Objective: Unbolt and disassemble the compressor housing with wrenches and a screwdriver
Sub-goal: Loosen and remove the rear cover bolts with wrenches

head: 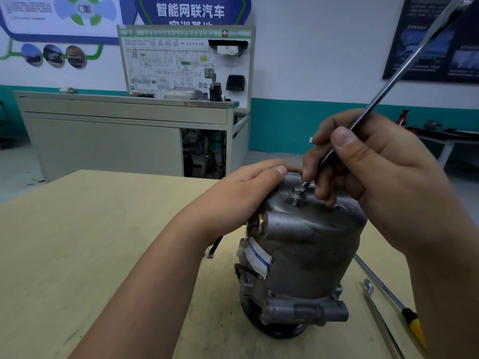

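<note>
The compressor (305, 255) is standing on end on the desk (103, 242), pulley end down. It is a thick cast-metal body, so I am judging it heavy, rigid and unlikely to dent, but top-heavy enough to rock when a bolt is being turned. Its grey skin is looking smooth and slightly oily, so a flat palm on top or a hold around the lugs low on its side is probably serving better than a hold on the rounded wall. The brass fitting (263, 222) and thin wires on the compressor's left side are looking delicate and best left alone.

The left hand (248, 185) is lying across the compressor's top rim, fingers fairly straight, pressing down to steady it. The right hand (375, 172) is pinching the long wrench (404, 71) low on its shaft, with the tip sitting at the bolt (298, 194), which is standing raised on the compressor's top with its washer clear of the face. The two hands are nearly touching there.

To the compressor's right, a screwdriver (412, 322) and a bent rod (373, 301) are lying on the desk.

The label (258, 257) on the compressor's side is showing a blue stripe, with print too small to read. Behind the compressor, a wall sign (190, 10) is reading "智能网联汽车", and the panel (182, 44) below it is showing "HV".
</note>
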